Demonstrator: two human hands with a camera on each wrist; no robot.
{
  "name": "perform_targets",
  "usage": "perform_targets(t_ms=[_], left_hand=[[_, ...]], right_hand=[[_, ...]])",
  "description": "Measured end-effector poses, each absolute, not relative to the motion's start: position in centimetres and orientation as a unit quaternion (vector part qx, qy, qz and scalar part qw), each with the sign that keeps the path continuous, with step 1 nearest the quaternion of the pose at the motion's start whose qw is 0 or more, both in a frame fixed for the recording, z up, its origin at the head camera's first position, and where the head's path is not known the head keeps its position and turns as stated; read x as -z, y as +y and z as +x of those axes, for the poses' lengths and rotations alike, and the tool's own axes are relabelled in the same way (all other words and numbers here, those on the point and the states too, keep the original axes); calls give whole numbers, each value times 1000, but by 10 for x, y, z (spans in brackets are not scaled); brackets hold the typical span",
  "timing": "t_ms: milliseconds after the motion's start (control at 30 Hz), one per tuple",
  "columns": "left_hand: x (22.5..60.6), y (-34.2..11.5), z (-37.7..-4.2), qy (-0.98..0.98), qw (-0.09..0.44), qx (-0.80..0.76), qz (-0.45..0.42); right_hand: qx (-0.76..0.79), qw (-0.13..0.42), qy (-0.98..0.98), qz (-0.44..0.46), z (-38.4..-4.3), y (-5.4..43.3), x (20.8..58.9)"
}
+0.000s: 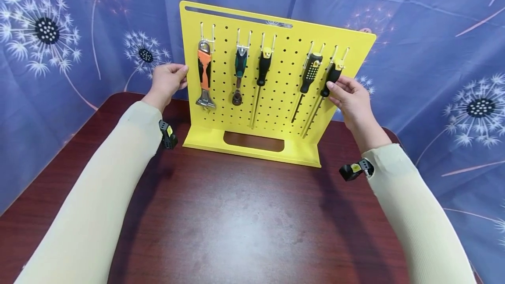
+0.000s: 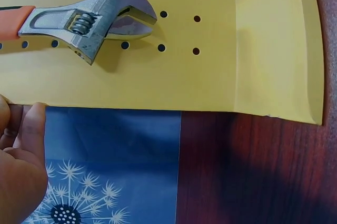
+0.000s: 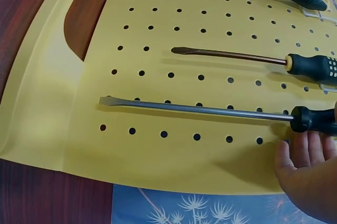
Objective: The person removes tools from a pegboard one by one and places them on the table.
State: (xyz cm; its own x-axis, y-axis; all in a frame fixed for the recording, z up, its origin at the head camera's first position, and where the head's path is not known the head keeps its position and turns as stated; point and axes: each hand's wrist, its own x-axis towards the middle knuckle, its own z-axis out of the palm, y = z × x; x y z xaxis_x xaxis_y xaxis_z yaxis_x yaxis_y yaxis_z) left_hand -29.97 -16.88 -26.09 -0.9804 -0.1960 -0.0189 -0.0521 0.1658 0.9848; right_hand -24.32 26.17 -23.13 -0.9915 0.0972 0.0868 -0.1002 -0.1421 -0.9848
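Partly cropped, wrist view: R fingers [image 3: 300, 151] on screwdriver hndl [image 3: 311, 120]

Left hand [image 2: 22, 174], partly cropped at frame left, grips the lower-in-frame edge of yellow pegboard [image 2: 210, 82] with its fingertips. Adjustable wrench [image 2: 97, 21] lies sideways in frame across the rows of holes, jaws parted toward frame right, orange handle [image 2: 15, 23] cut off. Below: blue cloth [image 2: 116, 134] with white dandelion print [image 2: 66, 213], beside dark red wood-grain tabletop [image 2: 210, 166].
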Motion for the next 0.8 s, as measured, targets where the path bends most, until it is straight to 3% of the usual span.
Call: perform_targets(t_ms=[800], left_hand=[[259,-167,-299,-775,58,625,72]], right_hand=[[-787,81,-612,-13,-236,253,229]])
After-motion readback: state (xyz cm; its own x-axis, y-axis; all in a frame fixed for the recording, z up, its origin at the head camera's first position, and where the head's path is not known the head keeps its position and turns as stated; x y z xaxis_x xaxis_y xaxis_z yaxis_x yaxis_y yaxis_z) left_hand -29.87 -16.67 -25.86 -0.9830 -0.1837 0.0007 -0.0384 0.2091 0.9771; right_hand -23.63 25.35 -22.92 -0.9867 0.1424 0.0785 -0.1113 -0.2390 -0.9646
